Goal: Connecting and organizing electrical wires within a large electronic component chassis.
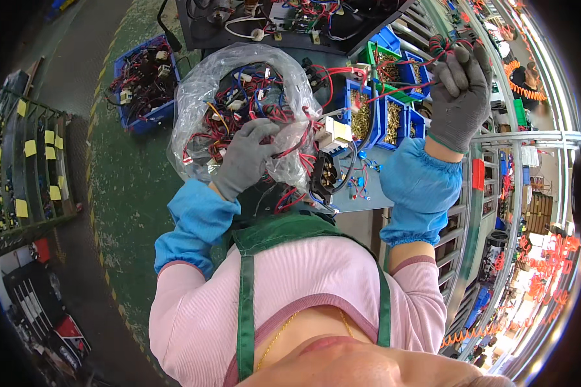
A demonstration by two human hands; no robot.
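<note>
Wire bundle (438, 45): likely light, limp; best held mid-length. Your right hand (461, 93) has it in grip; your left hand's (245, 155), I cannot tell.

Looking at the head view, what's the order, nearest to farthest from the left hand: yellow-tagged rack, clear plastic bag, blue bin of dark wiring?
1. Clear plastic bag: right at the left hand.
2. Blue bin: upper left, beyond the bag.
3. Yellow-tagged rack: far left.

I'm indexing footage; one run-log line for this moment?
left grey-gloved hand: at clear plastic bag of coloured wires | right grey-gloved hand: raised, holding red-and-dark wire bundle | nearby: blue plastic bin
</note>
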